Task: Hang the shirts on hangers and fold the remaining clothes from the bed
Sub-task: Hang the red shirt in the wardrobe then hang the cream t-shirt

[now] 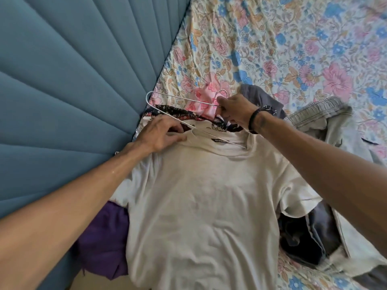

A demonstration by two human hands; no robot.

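Observation:
A white T-shirt (201, 201) lies flat on the bed, collar away from me. A thin white wire hanger (167, 98) lies above the collar, with one arm slid into the neck opening. My left hand (161, 132) pinches the left side of the collar. My right hand (234, 111) grips the hanger near its hook, a black band on that wrist. Under the collar lie a dark patterned cloth (178, 111) and a pink printed garment (206, 99).
A blue padded headboard (73, 80) fills the left. The floral bedsheet (293, 42) spreads to the upper right. A purple garment (104, 237) lies at the lower left. Grey clothes (326, 122) and a dark navy piece (307, 237) lie to the right.

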